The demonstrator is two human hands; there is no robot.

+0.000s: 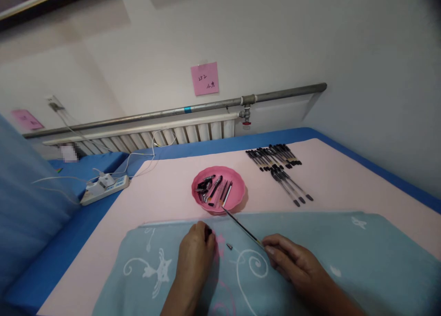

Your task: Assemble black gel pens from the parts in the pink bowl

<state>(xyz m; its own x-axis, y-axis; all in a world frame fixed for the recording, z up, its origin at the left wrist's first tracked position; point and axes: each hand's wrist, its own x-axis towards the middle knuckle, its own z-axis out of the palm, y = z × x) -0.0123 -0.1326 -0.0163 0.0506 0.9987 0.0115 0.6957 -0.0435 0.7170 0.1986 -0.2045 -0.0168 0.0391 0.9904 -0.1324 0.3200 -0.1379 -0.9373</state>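
A long, thin pen refill [243,226], dark along most of its length, is pinched at its near end by my right hand [292,263]; its far end points toward the pink bowl [239,201]. My left hand [196,251] is closed on the cloth side of the bowl, with a bit of something black at its fingertips, mostly hidden. Between both hands, a small metallic pen tip [229,246] lies on the teal cloth [289,228]. Inside the bowl are black pen caps [205,185] and several clear pen barrels [223,192].
Rows of black-capped pens [272,156] lie at the back right, with a few more pens [291,187] in front of them. At the left, a power strip [105,189] with plugs and white cables sits on the blue surface. A radiator [193,131] and pipe [213,105] run along the wall.
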